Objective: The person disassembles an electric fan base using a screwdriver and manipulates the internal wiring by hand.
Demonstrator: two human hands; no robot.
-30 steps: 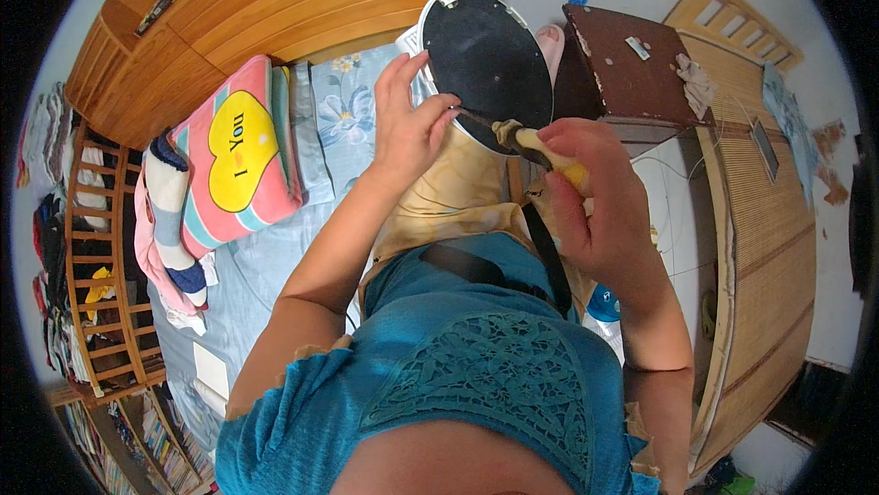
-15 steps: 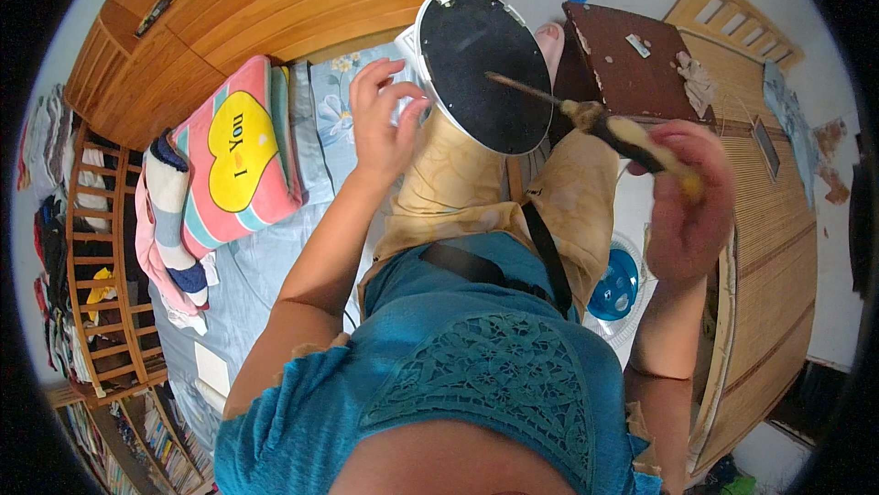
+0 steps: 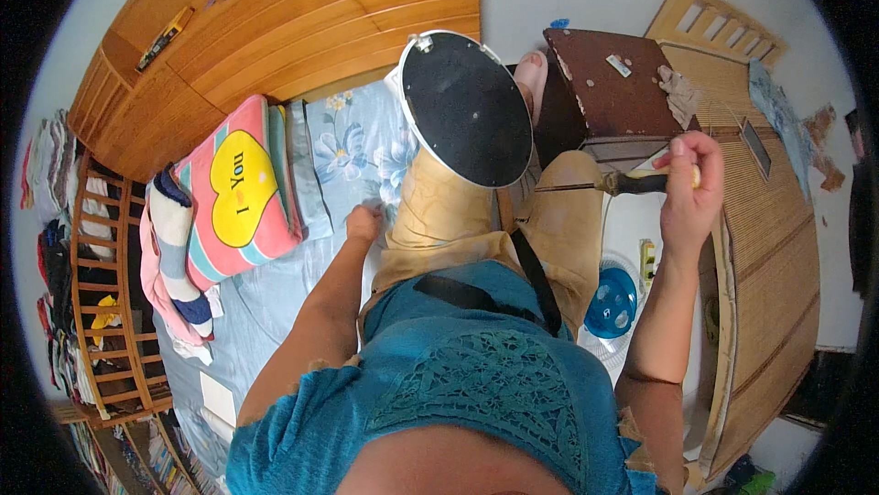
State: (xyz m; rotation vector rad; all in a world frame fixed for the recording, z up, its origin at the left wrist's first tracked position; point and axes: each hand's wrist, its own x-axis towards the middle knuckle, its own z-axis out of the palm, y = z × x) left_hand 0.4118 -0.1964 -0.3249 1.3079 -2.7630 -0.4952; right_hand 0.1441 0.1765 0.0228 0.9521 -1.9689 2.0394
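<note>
My right hand (image 3: pixel 689 188), closed around the black and yellow handle of a screwdriver (image 3: pixel 632 184), is raised over the right side of my lap. The thin shaft points left, its tip apart from the disc. A round black disc (image 3: pixel 469 110) with a white rim rests tilted at my knees, its dark face toward me; small screws or holes dot it. My left hand (image 3: pixel 363 222) is down on the blue flowered bedsheet beside my left thigh. Its fingers look curled, and whatever may be in them is hidden. Neither hand touches the disc.
Right of my thighs sit blue fan blades (image 3: pixel 612 303) in a white grille. A brown worn box (image 3: pixel 623 83) stands ahead, with a cloth on it. At left lies a pink striped cushion (image 3: pixel 240 185). A bamboo mat (image 3: pixel 769 248) covers the right side.
My left hand has left the disc's edge and dropped to the sheet. My right hand has drawn the screwdriver away from the disc toward the lower right. The view has shifted slightly.
</note>
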